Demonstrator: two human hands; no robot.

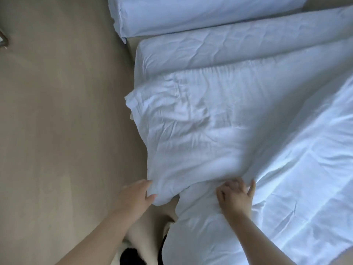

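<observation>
A crumpled white duvet (200, 134) lies across the bed, its near corner hanging over the left edge. My left hand (136, 194) grips that hanging corner, thumb on top and fingers tucked under the cloth. My right hand (236, 196) presses down on the white sheet (286, 188) just to the right, fingers curled into a bunched fold of the fabric. A white pillow (219, 52) lies beyond the duvet at the head of the bed.
A second white pillow or bolster (191, 14) lies at the top of the view. Beige floor (57, 131) fills the left half. A dark object (4, 40) sits at the far left edge. My legs and dark footwear (133, 255) show below.
</observation>
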